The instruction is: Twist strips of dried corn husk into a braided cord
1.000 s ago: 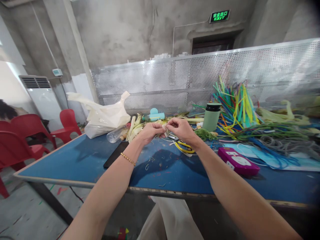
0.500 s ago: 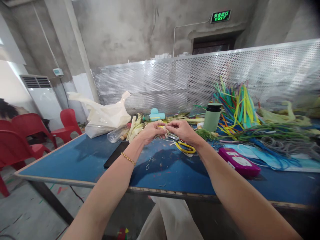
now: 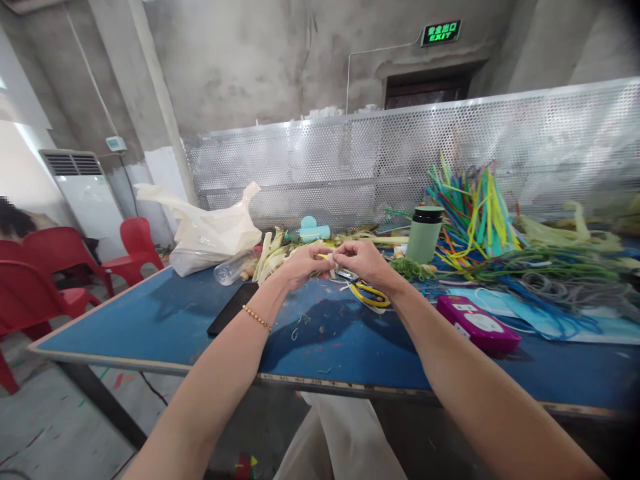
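Above the middle of the table, my left hand is closed in a pinch, its fingertips close to those of my right hand. Between them is a small pale, yellowish piece, mostly covered by the fingers, so its kind is unclear. My right hand is pinched on it too. Just beneath the right hand are scissors with yellow handles; their blades are partly hidden by that hand. Pale husk-like strips lie left of and behind my left hand.
Left are a black phone-like slab, a clear bottle and a white plastic bag. Right stand a green jar, a purple box and colourful strips. The blue table has small scraps on it.
My right fingers have shifted very slightly at the pinched pale piece. Everything else stays where it was.
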Demonstrator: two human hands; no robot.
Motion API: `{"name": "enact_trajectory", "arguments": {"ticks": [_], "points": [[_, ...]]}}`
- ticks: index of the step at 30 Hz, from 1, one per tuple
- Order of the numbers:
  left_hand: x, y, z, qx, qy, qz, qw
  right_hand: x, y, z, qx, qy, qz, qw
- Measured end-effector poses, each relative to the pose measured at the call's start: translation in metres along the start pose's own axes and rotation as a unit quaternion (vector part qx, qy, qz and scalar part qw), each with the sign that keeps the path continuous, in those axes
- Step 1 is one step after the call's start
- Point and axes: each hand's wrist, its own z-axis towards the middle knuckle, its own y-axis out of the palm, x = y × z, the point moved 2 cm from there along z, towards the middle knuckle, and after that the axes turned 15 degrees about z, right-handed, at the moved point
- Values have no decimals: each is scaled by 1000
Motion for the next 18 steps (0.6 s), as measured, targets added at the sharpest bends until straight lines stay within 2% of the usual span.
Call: {"name": "enact_trajectory", "arguments": {"ticks": [6,11,18], "points": [[-4,1,1,-18,-1,-16,1000,8,-2,4,38,-27,-32,998],[-5,3,1,2,-26,-3,1000,8,0,3,43,-33,-36,998],[-7,3,4,19,-14,10,1000,7,1,3,66,-23,-38,997]]}}
